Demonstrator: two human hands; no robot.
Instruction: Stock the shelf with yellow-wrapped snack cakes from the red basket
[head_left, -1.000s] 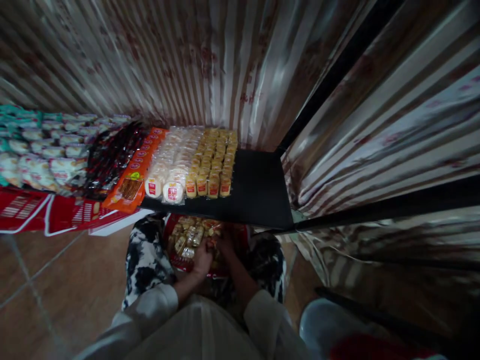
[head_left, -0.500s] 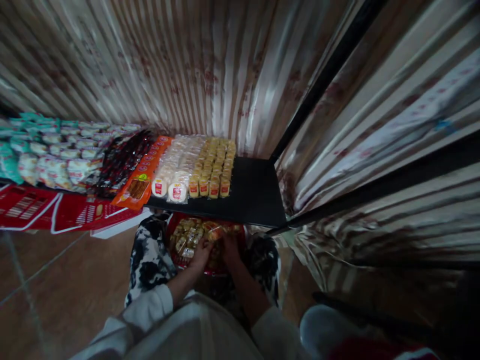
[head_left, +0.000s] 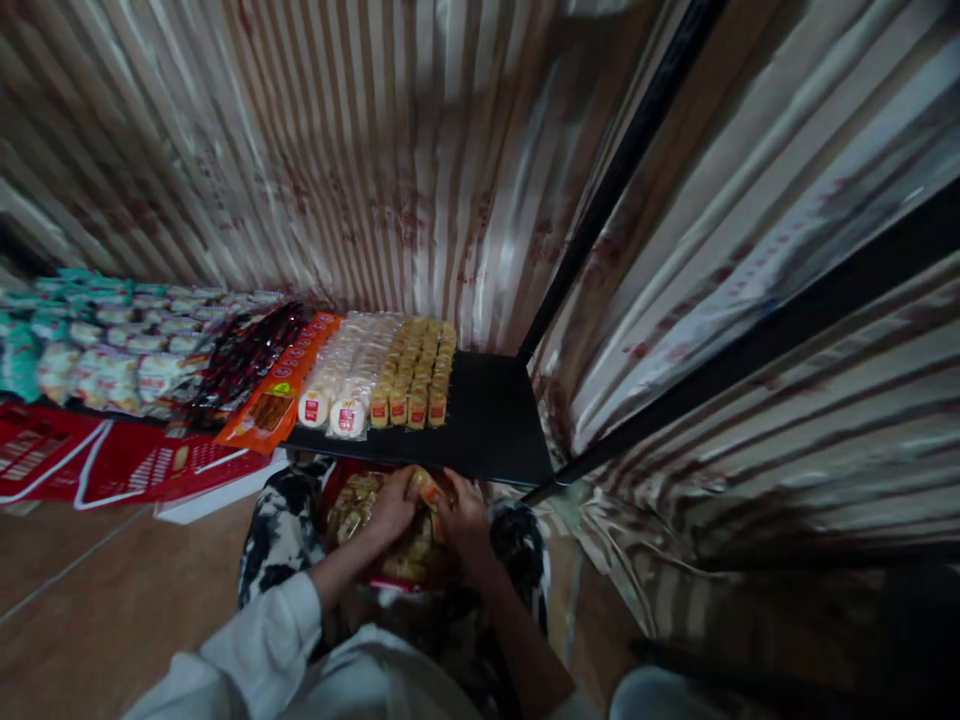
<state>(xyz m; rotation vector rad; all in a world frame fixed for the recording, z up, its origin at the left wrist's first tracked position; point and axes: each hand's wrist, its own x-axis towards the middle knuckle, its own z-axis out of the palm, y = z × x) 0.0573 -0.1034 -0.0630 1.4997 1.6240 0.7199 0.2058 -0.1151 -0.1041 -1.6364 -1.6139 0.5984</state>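
Between my knees sits a red container (head_left: 401,584) filled with small snacks in clear, gold-toned wrappers (head_left: 356,500). Over it, my left hand (head_left: 393,510) is closed, its fingertips on a small wrapped snack (head_left: 428,488) with an orange and red print. My right hand (head_left: 466,518) grips the same snack from the other side, fingers bent around its edge. The room is dim, and the fingers partly cover the packet, so its exact kind is unclear.
On the black shelf (head_left: 502,415) ahead stand rows of yellow wrapped cakes (head_left: 409,385), white round packs (head_left: 347,415), an orange packet (head_left: 262,410), dark red packs (head_left: 251,355) and white and teal packs (head_left: 112,350). A red printed sheet (head_left: 142,460) hangs below. Striped curtains (head_left: 375,180) and black poles (head_left: 622,170) surround it.
My view has shifted, so the shelf sits lower in the picture. Both hands have come up toward the container's far side, the snack still between them, and my right hand's fingers now show more clearly.
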